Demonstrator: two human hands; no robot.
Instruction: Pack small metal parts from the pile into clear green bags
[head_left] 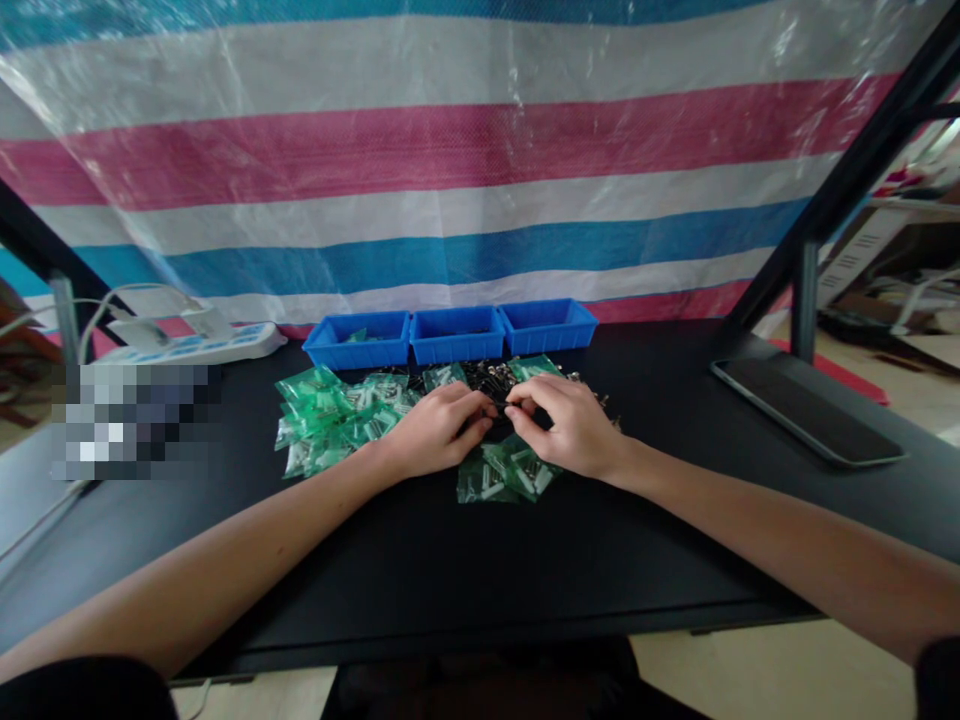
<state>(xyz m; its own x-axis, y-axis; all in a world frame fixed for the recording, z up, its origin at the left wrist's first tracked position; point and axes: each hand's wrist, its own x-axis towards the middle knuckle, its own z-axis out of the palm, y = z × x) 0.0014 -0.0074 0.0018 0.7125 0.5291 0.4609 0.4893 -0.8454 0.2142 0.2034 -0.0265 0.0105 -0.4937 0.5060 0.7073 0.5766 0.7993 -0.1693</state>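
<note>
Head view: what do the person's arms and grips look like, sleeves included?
Left grip and right grip: bare human hands, no gloves, rings or watches visible. Left forearm and right forearm uncovered; dark left sleeve, dark right sleeve at the picture edges.

1. One view, head: worn on my head, looking forward and down over the black table [450, 570].
2. Facing: the striped sheet [450, 150] rises across the upper part, behind the three blue bins [458, 349].
3. Range: close. My left hand [442, 428] and right hand [566, 425] sit near mid-picture; forearms run in from the lower corners, seen from above.
4. Spread: wide, from the power strip [202, 345] at left to the phone [810, 408] at right.
5. Bottom edge: looks steeply past the table's near edge to my dark clothing [480, 685].
</note>
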